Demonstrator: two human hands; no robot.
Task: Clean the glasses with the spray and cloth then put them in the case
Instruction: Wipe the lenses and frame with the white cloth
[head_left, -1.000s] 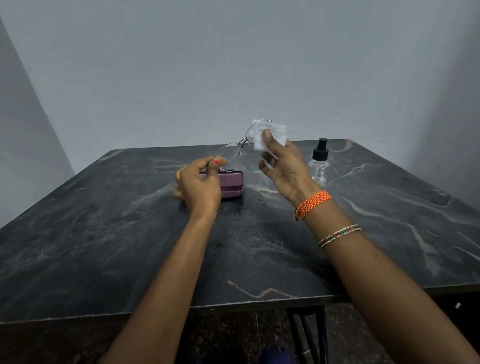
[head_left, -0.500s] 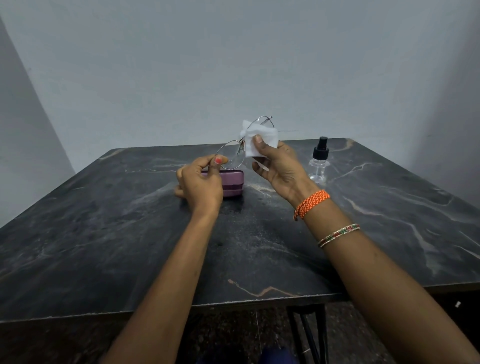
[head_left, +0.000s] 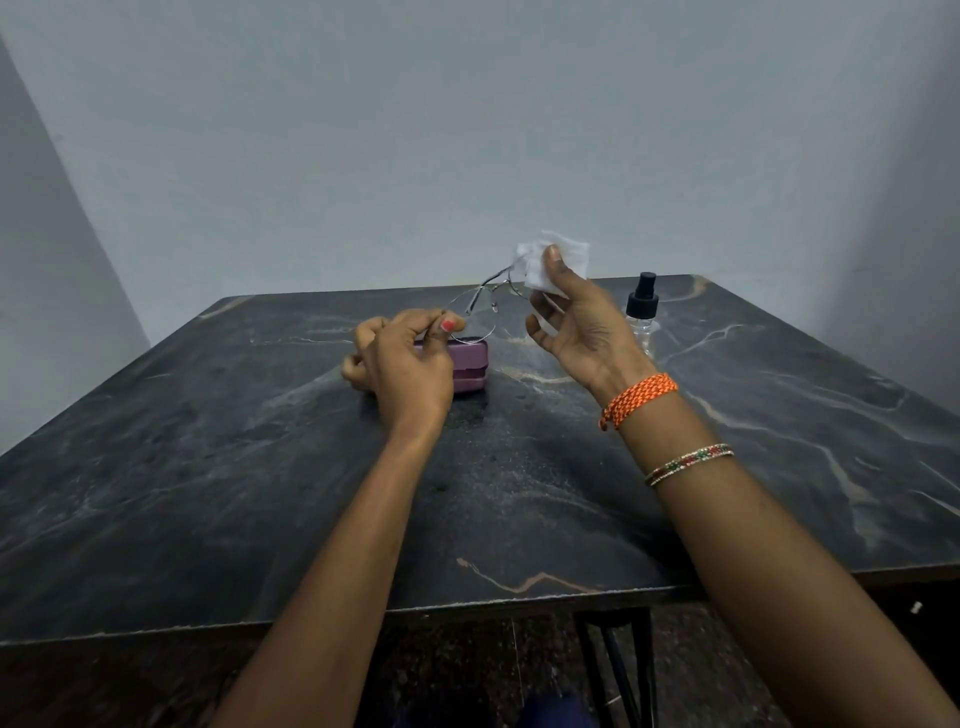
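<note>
Thin wire-rimmed glasses (head_left: 480, 306) hang above the table, tilted up to the right. My left hand (head_left: 408, 364) pinches the rim of the lower left lens between thumb and fingers. My right hand (head_left: 576, 322) holds a white cloth (head_left: 558, 262) folded over the upper right lens, thumb on the near side. A purple glasses case (head_left: 470, 366) lies shut on the dark marble table (head_left: 260, 467), right behind my left hand and partly hidden by it. A clear spray bottle (head_left: 643, 317) with a black pump top stands to the right of my right hand.
The table's front edge (head_left: 467, 605) runs across the lower view, with a black metal leg (head_left: 613, 670) under it. A plain grey wall stands close behind the table's far edge.
My right hand and the cloth have shifted a little to the right and up along the right lens. My left hand keeps its pinch on the left rim and has barely moved.
</note>
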